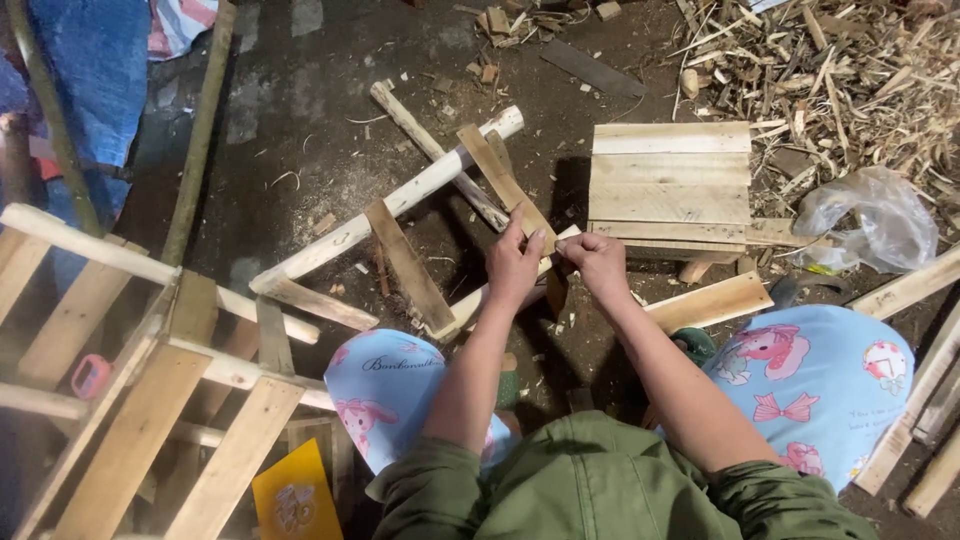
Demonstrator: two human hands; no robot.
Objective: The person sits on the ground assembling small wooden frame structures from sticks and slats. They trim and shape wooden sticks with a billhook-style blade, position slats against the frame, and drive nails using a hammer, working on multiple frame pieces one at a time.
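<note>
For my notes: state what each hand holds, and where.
Both the left hand and right hand grip the wooden frame at its near rail's end.

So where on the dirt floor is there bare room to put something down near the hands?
The widest bare patch of dark dirt floor lies up left, between the long bamboo pole and the pale wooden ladder-like frame. A narrow strip separates that frame from the square plank-topped stool. Up right is crowded with the heap of wood shavings and offcuts; both hands sit over the frame.

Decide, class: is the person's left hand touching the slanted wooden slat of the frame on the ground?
Touching. The head view shows the left hand with its fingers laid over the lower end of the slanted slat, with no gap visible between them.
</note>
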